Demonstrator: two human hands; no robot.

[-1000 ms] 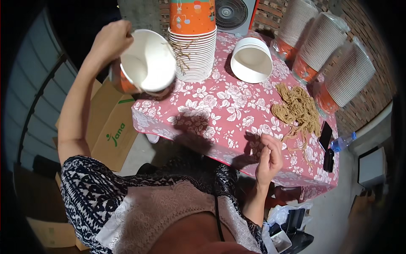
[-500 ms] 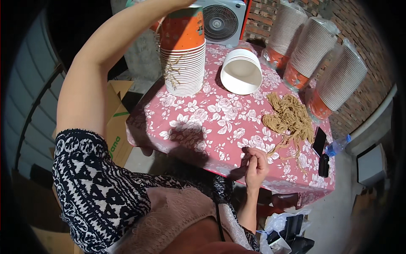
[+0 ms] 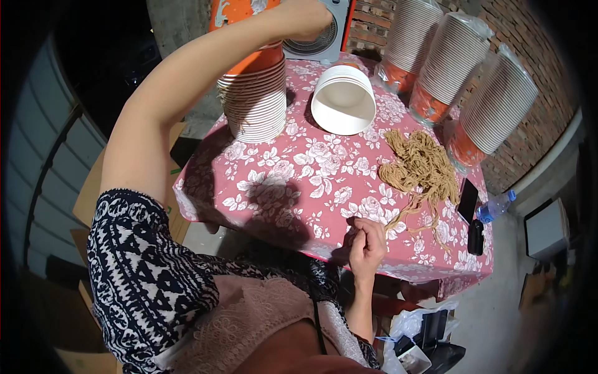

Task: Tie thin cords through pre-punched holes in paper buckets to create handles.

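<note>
My left arm reaches across the far left of the table, with my left hand (image 3: 306,20) bent over in front of the fan; its fingers look curled, and what they hold, if anything, is hidden. Under that forearm rises a tall stack of nested paper buckets (image 3: 256,109), white-rimmed with an orange one (image 3: 256,61) showing on top. Thin strands of twine hang down the stack's left side. At the table's near edge my right hand (image 3: 367,247) rests loosely closed, with nothing visible in it. A tangled heap of tan twine (image 3: 420,163) lies just beyond it.
White paper buckets (image 3: 344,106) lie on their side mid-table. Three plastic-wrapped bucket stacks (image 3: 450,65) stand at the far right. A phone (image 3: 467,201), a black object (image 3: 475,238) and a water bottle (image 3: 496,206) are at the right edge. A grey fan (image 3: 321,40) stands behind.
My left hand has come down into view from above the top edge, and my left forearm now crosses lower over the stack. The right hand stays at the table edge.
</note>
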